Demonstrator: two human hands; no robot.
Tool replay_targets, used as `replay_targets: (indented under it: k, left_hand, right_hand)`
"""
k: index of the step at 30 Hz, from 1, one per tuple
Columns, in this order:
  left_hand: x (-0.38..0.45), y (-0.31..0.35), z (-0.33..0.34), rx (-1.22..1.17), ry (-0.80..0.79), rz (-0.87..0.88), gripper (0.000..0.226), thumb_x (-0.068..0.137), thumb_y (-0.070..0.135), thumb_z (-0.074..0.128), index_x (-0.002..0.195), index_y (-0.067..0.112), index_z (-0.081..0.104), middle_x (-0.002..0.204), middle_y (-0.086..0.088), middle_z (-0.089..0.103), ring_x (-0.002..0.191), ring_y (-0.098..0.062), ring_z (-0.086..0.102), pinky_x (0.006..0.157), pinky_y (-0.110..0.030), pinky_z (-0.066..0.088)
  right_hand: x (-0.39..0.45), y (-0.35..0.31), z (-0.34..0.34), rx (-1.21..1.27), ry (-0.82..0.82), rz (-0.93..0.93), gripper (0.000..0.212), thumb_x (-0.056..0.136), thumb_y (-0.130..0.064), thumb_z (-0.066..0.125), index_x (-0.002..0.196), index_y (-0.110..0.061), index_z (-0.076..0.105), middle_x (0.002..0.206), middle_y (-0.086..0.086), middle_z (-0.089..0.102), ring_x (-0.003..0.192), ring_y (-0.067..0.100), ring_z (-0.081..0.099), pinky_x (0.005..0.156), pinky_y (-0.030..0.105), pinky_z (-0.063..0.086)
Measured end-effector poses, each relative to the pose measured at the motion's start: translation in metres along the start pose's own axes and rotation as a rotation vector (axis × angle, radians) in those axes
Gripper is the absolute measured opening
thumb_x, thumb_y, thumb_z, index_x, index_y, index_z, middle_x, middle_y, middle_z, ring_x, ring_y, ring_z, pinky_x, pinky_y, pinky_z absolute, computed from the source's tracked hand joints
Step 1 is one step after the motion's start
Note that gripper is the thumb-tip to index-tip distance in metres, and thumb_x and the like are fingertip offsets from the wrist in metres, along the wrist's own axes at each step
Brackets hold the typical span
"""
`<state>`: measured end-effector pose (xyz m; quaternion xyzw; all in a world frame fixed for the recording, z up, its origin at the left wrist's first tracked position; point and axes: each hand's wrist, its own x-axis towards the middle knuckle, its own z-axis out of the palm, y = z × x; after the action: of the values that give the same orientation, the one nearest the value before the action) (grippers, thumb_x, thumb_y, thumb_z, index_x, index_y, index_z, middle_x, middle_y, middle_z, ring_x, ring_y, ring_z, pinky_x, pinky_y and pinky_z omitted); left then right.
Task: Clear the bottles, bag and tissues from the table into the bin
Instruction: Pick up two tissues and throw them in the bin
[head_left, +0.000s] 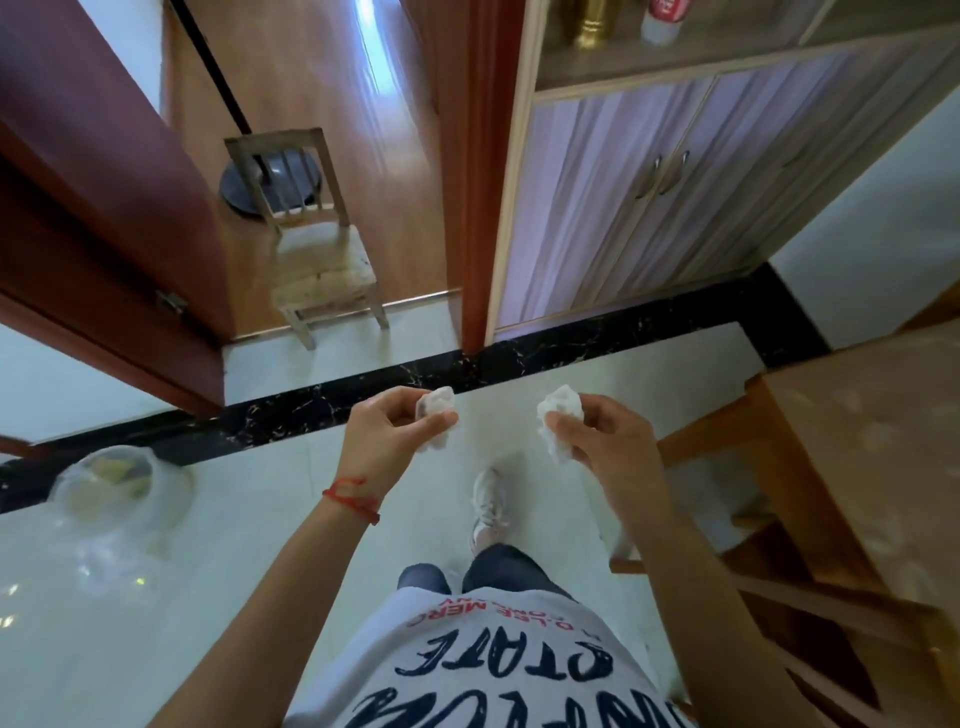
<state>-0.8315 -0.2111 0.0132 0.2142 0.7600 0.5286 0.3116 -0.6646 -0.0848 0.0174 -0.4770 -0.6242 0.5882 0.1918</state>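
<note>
Person stood on pale tile floor (291, 519), both arms out in front. Left hand (384, 436) pinched crumpled tissue (439, 421) between thumb and curled fingers. Right hand (608, 441) gripped second white tissue wad (558, 421), fingers curled round it. Bin with clear liner (117, 499) sat on floor at left. Table (878, 441) at right edge. Wooden chair (317, 249) stood farther off in doorway.

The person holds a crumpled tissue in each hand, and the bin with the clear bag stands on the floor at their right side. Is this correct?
Not quite. The head view shows the bin on the floor at the person's left side, not the right. The rest holds: the left hand grips one crumpled tissue and the right hand grips another tissue.
</note>
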Motion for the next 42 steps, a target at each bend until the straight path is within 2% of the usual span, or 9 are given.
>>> replay_targets:
  k: [6,11,16,20,24,26,30,35,42]
  left_hand:
    - [0.082,0.028,0.027,0.013,-0.043,-0.022,0.011,0.069,0.014,0.077,0.074,0.016,0.067,0.066,0.002,0.063,0.054,0.002,0.056,0.050,-0.008,0.045]
    - [0.137,0.058,0.048,0.021,-0.080,-0.009,0.017,0.070,0.015,0.076,0.071,0.028,0.065,0.070,0.002,0.065,0.063,-0.010,0.059,0.055,-0.013,0.050]
    - [0.176,0.079,0.073,0.033,-0.161,0.014,0.014,0.071,0.010,0.075,0.072,0.020,0.065,0.065,0.002,0.064,0.052,0.000,0.058,0.049,-0.007,0.046]
    - [0.209,0.092,0.095,0.096,-0.269,0.032,0.009,0.073,0.011,0.073,0.080,0.008,0.069,0.064,-0.003,0.065,0.047,0.003,0.056,0.048,-0.008,0.045]
    - [0.246,0.106,0.120,0.189,-0.426,0.094,0.007,0.074,0.010,0.072,0.071,0.013,0.066,0.043,0.011,0.061,0.041,0.005,0.052,0.044,-0.004,0.038]
    - [0.264,0.113,0.132,0.197,-0.514,0.099,0.006,0.074,0.009,0.072,0.072,0.012,0.067,0.042,0.014,0.061,0.041,0.005,0.051,0.045,-0.006,0.039]
    - [0.295,0.127,0.157,0.229,-0.689,0.104,0.009,0.074,0.011,0.072,0.071,0.018,0.067,0.046,0.012,0.063,0.046,0.003,0.054,0.048,-0.009,0.044]
    - [0.321,0.143,0.189,0.276,-0.835,0.190,0.018,0.073,0.010,0.073,0.067,0.025,0.064,0.047,0.017,0.062,0.047,0.007,0.055,0.048,-0.004,0.041]
    - [0.340,0.153,0.233,0.297,-1.021,0.224,0.010,0.074,0.008,0.072,0.073,0.016,0.067,0.057,0.008,0.064,0.051,0.007,0.057,0.050,-0.005,0.044]
  right_hand:
    - [0.078,-0.024,-0.009,0.098,0.041,0.024,0.013,0.077,-0.015,0.071,0.077,-0.026,0.064,0.071,-0.003,0.064,0.060,0.003,0.061,0.058,0.014,0.052]
    - [0.126,-0.044,-0.024,0.144,0.065,0.048,0.015,0.078,-0.015,0.070,0.078,-0.029,0.064,0.077,0.000,0.067,0.071,0.013,0.063,0.071,0.027,0.056]
    - [0.159,-0.051,-0.038,0.180,0.135,0.115,0.011,0.077,-0.017,0.071,0.078,-0.027,0.066,0.079,0.006,0.069,0.076,0.023,0.064,0.075,0.035,0.055]
    - [0.176,-0.051,-0.046,0.243,0.222,0.173,0.013,0.077,-0.014,0.071,0.075,-0.026,0.065,0.071,0.000,0.067,0.070,0.019,0.064,0.070,0.030,0.055]
    - [0.187,-0.055,-0.054,0.280,0.349,0.196,0.012,0.079,-0.014,0.070,0.079,-0.024,0.064,0.066,-0.003,0.063,0.051,-0.001,0.058,0.045,0.009,0.042]
    - [0.190,-0.058,-0.057,0.328,0.419,0.210,0.008,0.079,-0.013,0.069,0.086,-0.016,0.066,0.062,-0.003,0.060,0.039,-0.005,0.051,0.038,0.006,0.035]
    - [0.197,-0.059,-0.060,0.415,0.593,0.222,0.016,0.078,-0.012,0.070,0.091,-0.004,0.065,0.061,-0.001,0.059,0.040,-0.004,0.051,0.041,0.008,0.039]
    - [0.204,-0.056,-0.059,0.509,0.780,0.280,0.012,0.075,-0.014,0.074,0.083,-0.012,0.065,0.072,0.005,0.065,0.054,0.002,0.061,0.052,0.012,0.047]
    - [0.209,-0.054,-0.064,0.579,0.930,0.314,0.012,0.076,-0.013,0.072,0.086,-0.012,0.065,0.075,0.005,0.066,0.059,0.005,0.064,0.058,0.015,0.052]
